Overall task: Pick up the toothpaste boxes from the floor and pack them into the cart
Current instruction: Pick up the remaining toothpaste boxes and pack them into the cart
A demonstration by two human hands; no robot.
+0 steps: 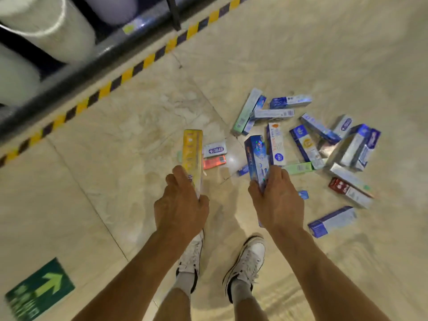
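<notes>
Currently, you hold two items above the floor. Item one: a yellow toothpaste box (193,151), gripped at its near end by your left hand (180,202), fingers curled round it, the long side pointing away from you. Item two: a blue toothpaste box (254,156), clasped the same way at its near end by your right hand (275,200), thumb and fingers wrapped round it. Remaining stock: a scattered heap of toothpaste boxes (308,140), mostly blue and white, lying on the beige tiled floor (115,158) ahead and to your right, several overlapping; a dark red box (340,185) lies at its near edge, and an orange box (214,162) lies between your two held boxes. Fixtures: a yellow-and-black hazard stripe (129,72) along the shelf base at upper left; a green arrow sign (40,287) on the floor at lower left. Your white shoes (251,256) stand below your hands.
</notes>
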